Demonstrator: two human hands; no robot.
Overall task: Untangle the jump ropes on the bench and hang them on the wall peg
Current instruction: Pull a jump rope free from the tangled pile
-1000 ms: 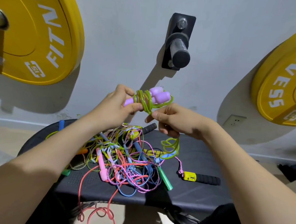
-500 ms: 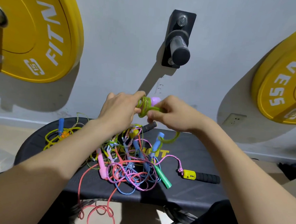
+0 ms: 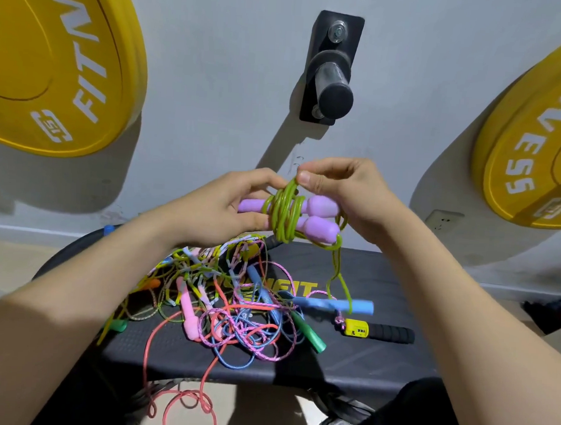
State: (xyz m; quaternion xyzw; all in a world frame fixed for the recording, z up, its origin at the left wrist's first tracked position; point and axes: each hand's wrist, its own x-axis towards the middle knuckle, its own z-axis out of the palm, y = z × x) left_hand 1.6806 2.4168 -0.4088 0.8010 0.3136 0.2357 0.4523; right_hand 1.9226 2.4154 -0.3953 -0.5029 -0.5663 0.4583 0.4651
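Two big yellow plates flank the wall peg (bare, nothing hung on it yet). The bench below carries the tangled pile, mostly left of centre. A coral rope spills off the front edge toward the floor.

Above the pile, the left hand grips the thin ends of the purple handles. The right hand pinches a turn of the green cord wound round them, thumb and forefinger together at the top of the coil. The green tail drops right and crosses a blue handle on the bench; we can't tell if it's hooked.

Risk as we read it: lift the bundle to the peg now and the tail drags that blue handle, maybe the pile too, off the bench. Pulling the wrong turn could cinch the coil tighter.

Room: straight path up the wall from hands to peg, plates well apart from it either side, bare bench surface at the right end for laying out freed cord
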